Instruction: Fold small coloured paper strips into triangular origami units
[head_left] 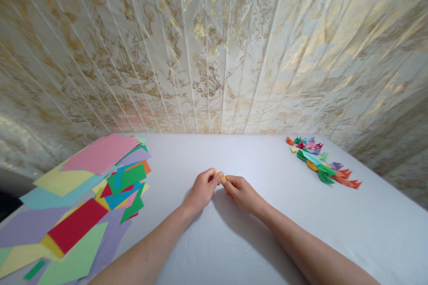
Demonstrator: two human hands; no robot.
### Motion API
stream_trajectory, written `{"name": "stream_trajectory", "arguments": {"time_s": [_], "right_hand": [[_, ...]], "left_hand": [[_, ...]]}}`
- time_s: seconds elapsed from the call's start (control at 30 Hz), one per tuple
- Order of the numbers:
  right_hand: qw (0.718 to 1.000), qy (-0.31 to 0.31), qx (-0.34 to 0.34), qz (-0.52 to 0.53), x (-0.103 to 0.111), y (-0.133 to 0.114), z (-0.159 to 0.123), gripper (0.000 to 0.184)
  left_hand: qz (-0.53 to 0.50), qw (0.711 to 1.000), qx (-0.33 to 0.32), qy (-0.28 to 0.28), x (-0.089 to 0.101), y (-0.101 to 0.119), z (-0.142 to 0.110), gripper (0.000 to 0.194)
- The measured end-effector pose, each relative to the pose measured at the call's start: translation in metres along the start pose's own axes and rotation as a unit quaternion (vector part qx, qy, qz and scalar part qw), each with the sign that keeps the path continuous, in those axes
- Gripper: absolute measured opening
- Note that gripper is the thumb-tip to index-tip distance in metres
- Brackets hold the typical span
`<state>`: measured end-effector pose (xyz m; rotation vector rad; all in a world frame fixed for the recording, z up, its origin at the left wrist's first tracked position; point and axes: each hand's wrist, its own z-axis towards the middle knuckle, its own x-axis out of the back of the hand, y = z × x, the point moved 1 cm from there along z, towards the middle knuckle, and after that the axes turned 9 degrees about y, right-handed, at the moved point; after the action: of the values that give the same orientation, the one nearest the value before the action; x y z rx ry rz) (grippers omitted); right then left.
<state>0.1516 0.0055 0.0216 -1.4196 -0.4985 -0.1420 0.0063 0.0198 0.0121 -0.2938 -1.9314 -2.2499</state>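
Observation:
Over the middle of the white table (187, 249), a small yellow piece of paper (220, 175) is pinched between my two hands. My left hand (203, 190) grips its left side between thumb and fingers. From the other side, my right hand (241, 192) closes thumb and fingertips on it. Most of the paper is hidden by the fingers; it looks folded, but its exact shape does not show. Both hands are just above the table surface, with a shadow under the right one.
Loose colored paper sheets lie in a spread pile at left, among them a pink sheet (103, 153), a red sheet (78, 224) and a green rectangle (127, 178). Several small folded paper figures (321, 162) form a row at the back right. A gold-patterned curtain (214, 53) hangs behind.

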Motion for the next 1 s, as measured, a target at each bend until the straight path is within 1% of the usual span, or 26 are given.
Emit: {"name": "stream_trajectory", "arguments": {"time_s": [0.13,0.2,0.37,0.47,0.63,0.77,0.87,0.93,1.0], "right_hand": [[0.999,-0.011,-0.018,0.034,0.0004,0.0019,-0.0011,0.042],[0.998,-0.012,-0.025,0.054,0.0012,0.003,-0.001,0.038],[0.994,0.008,-0.043,0.097,0.0022,0.007,0.0018,0.035],[0.992,0.01,-0.053,0.113,0.0015,0.0089,0.0029,0.034],[0.991,0.007,-0.059,0.121,0.0019,0.006,0.0021,0.033],[0.99,-0.003,-0.053,0.129,0.0005,0.0016,0.0008,0.031],[0.989,-0.002,-0.057,0.139,-0.0021,0.0026,0.0002,0.032],[0.988,0.007,-0.059,0.146,-0.0035,0.0052,0.0004,0.032],[0.987,0.017,-0.056,0.147,-0.0045,0.0077,0.0007,0.033]], "left_hand": [[-0.018,1.0,0.02,0.008,0.0009,-0.0012,-0.0005,0.04],[-0.024,0.999,0.029,0.002,0.0026,-0.0018,-0.0002,0.04],[-0.082,0.995,0.002,-0.063,0.0053,0.0022,0.0009,0.026],[-0.111,0.991,0.002,-0.079,0.0046,0.0031,0.0013,0.023],[-0.112,0.992,0.026,-0.051,0.0028,-0.0006,0.0022,0.025],[-0.087,0.996,0.015,-0.012,0.0031,-0.0015,0.0025,0.036],[-0.065,0.998,0.003,0.019,0.0041,-0.0005,0.0023,0.044],[-0.061,0.998,-0.008,0.02,0.0043,0.0007,0.0018,0.045],[-0.064,0.998,-0.012,0.0,0.0037,0.0019,0.0011,0.039]]}}
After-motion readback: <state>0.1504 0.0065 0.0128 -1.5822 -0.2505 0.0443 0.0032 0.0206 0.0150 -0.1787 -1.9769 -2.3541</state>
